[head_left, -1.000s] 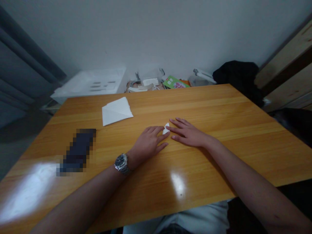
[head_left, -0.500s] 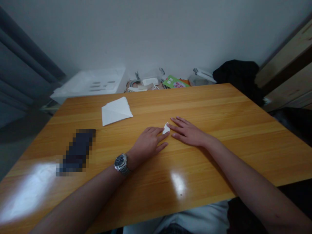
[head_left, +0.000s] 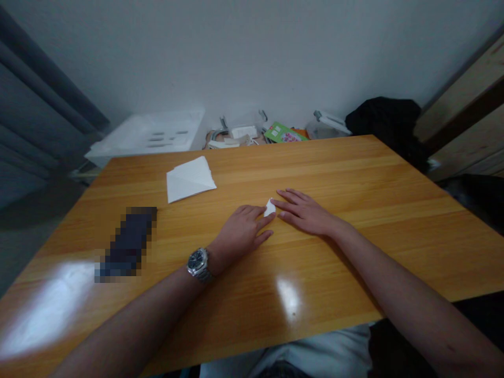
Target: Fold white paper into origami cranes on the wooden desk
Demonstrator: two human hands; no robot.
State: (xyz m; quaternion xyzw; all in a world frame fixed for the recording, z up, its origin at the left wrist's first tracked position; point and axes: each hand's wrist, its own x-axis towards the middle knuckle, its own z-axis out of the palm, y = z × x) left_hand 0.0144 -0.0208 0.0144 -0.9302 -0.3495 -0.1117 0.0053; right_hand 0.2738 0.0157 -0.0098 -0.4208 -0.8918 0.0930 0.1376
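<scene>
A small folded piece of white paper lies on the wooden table between my hands. The fingers of my left hand are stretched out and spread, with a fingertip on the paper's near edge and another at its left side. My right hand rests flat with fingers apart, one fingertip touching the paper's upper right corner. Neither hand is closed round it. A metal watch sits on my left wrist.
White paper sheets lie at the table's far left. Nearer stands a dark blurred-out object. Behind the table are a white foam box, a green booklet, a clear bin and a black cloth-like heap.
My hands and the small paper keep almost the same pose. The whole view has shifted slightly.
</scene>
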